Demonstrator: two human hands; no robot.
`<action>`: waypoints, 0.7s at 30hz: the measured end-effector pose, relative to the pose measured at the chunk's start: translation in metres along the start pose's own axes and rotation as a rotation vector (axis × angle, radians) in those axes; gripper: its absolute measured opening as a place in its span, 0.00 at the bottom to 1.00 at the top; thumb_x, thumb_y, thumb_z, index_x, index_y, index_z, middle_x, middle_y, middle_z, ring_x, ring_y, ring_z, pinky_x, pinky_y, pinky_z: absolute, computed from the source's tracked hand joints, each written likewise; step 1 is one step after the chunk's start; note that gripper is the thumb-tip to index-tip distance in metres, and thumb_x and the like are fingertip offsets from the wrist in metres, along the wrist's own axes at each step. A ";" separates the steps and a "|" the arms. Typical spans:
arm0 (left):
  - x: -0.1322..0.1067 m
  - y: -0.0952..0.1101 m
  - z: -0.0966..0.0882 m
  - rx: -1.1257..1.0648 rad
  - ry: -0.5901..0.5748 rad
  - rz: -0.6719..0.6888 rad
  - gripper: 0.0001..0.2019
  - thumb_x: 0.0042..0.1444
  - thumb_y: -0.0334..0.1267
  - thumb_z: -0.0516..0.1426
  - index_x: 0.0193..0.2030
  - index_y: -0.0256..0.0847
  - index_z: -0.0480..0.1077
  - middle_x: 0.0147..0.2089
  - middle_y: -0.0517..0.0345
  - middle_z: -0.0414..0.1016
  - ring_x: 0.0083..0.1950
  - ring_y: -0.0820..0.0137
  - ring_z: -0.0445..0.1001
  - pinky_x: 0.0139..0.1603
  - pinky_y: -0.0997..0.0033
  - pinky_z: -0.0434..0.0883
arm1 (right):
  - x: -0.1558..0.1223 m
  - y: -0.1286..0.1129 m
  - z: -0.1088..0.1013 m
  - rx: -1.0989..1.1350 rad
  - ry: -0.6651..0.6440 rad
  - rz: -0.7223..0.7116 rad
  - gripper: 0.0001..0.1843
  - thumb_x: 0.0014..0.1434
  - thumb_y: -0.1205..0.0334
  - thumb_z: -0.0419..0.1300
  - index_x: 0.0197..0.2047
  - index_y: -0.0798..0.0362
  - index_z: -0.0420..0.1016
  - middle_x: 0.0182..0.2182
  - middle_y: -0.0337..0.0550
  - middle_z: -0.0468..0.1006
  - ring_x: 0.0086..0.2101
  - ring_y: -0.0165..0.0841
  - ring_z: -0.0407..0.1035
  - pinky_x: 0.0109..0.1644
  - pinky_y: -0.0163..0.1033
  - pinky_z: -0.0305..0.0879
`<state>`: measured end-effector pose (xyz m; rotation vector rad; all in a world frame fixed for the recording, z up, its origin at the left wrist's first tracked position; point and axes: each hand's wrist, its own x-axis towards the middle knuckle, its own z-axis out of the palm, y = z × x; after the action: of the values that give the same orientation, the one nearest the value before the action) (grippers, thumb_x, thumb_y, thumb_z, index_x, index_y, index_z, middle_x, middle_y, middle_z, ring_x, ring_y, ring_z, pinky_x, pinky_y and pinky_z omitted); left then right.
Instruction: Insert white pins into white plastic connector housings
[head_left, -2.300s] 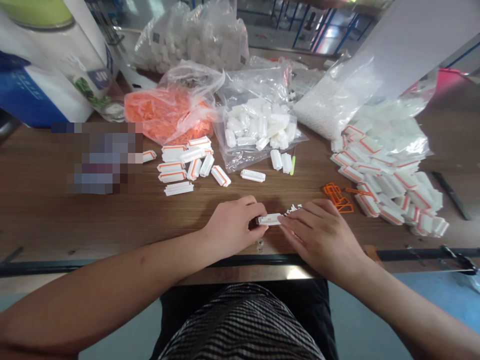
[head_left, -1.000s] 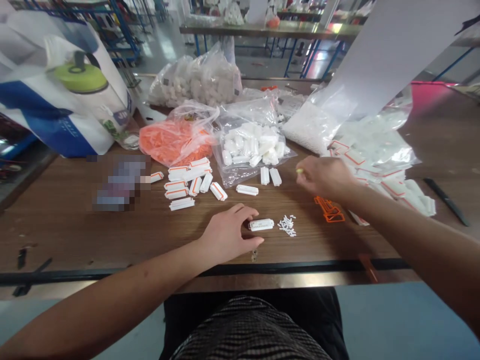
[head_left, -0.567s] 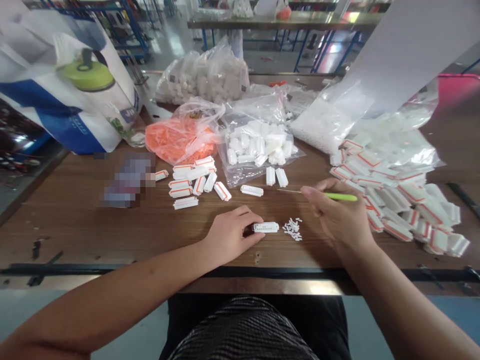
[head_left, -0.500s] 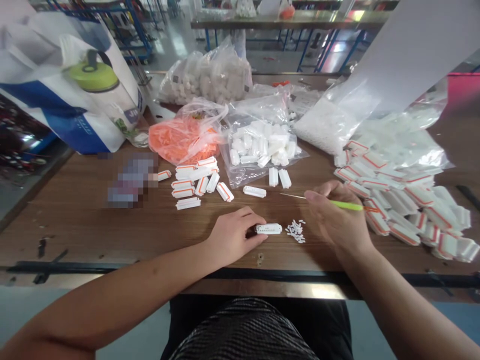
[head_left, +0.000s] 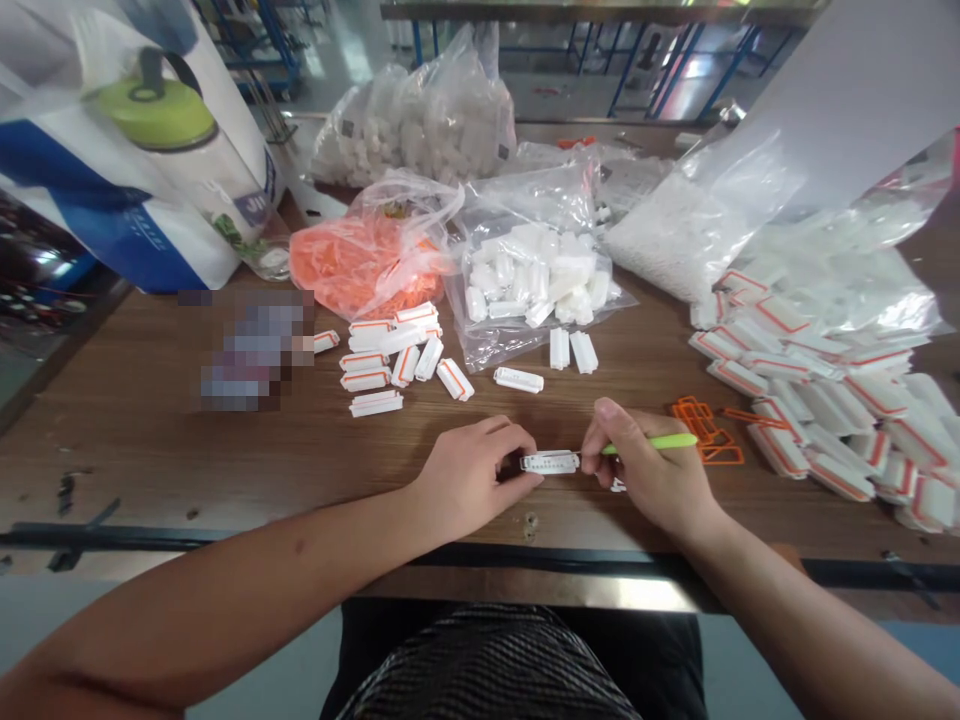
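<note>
My left hand (head_left: 465, 475) is closed on one end of a white plastic connector housing (head_left: 551, 463) with a row of small holes, lying lengthwise on the table. My right hand (head_left: 649, 470) pinches a thin pick with a lime-green handle (head_left: 679, 440). The pick's tip reaches the housing's right side, though exactly where it touches is too small to tell. Beneath my right fingers a few tiny white pegs (head_left: 617, 486) show; the rest of their heap is hidden. Another white housing (head_left: 519, 379) lies just beyond, with two more white housings (head_left: 572, 351) behind it.
Orange seal frames (head_left: 705, 430) lie right of my hand, beside a heap of orange-edged housings (head_left: 817, 390). Further back are a bag of orange parts (head_left: 367, 265), a bag of white housings (head_left: 532, 270) and a bag of white pegs (head_left: 667, 235). A lime-lidded bottle (head_left: 161, 120) stands left.
My right hand has moved left and down with the pick, bringing its tip to the housing. It now covers most of the peg heap and uncovers the orange frames. The view has tilted down slightly.
</note>
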<state>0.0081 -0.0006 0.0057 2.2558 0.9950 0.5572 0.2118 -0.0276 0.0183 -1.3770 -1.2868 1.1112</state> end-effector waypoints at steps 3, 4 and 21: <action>0.000 0.000 0.000 -0.004 0.010 0.007 0.06 0.57 0.37 0.63 0.39 0.41 0.72 0.30 0.64 0.70 0.28 0.75 0.67 0.31 0.73 0.65 | -0.001 0.000 0.002 -0.020 -0.004 -0.011 0.29 0.64 0.43 0.56 0.19 0.54 0.72 0.15 0.40 0.73 0.13 0.25 0.64 0.15 0.29 0.59; 0.001 0.000 0.000 -0.003 0.011 0.009 0.06 0.57 0.37 0.63 0.39 0.41 0.72 0.30 0.64 0.70 0.28 0.75 0.67 0.31 0.73 0.65 | -0.002 0.000 0.003 -0.023 -0.004 -0.013 0.29 0.64 0.43 0.56 0.18 0.54 0.72 0.15 0.39 0.72 0.13 0.25 0.64 0.15 0.29 0.59; 0.000 0.001 0.001 -0.026 -0.003 -0.013 0.06 0.57 0.37 0.62 0.40 0.41 0.72 0.34 0.63 0.72 0.29 0.75 0.68 0.31 0.74 0.65 | -0.005 -0.002 0.005 -0.216 -0.024 -0.093 0.27 0.67 0.52 0.53 0.19 0.53 0.72 0.15 0.38 0.73 0.14 0.26 0.66 0.18 0.31 0.61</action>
<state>0.0088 -0.0010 0.0058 2.2251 0.9948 0.5574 0.2065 -0.0320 0.0200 -1.4476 -1.5083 0.9494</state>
